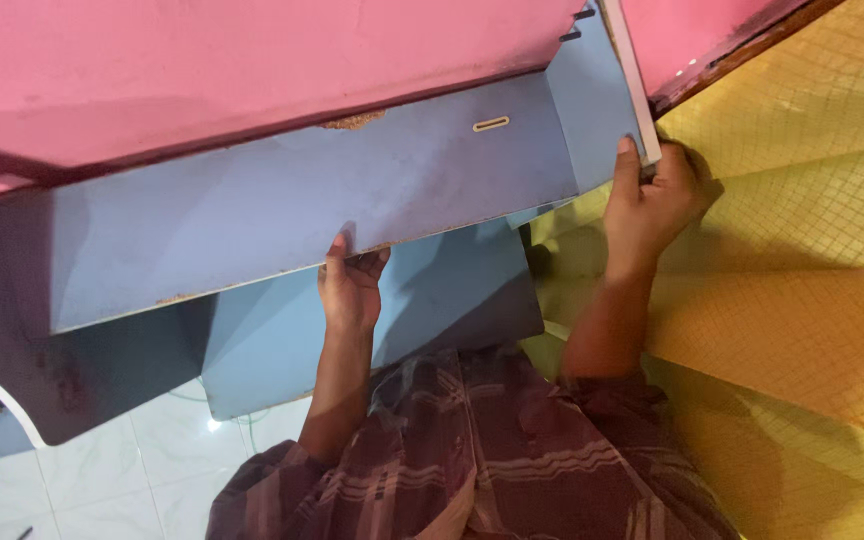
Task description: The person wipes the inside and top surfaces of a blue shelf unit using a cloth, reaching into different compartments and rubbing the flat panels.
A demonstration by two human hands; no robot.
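Blue panel (282, 215) held up before me, against the pink wall (202, 70). My left hand (352, 285) curls over its lower edge; right hand (657, 205) clamps its white-edged side board (630, 70). Yellow tiled wall (812, 250) beyond right hand.

No packages, labels, signs or screens anywhere in view.
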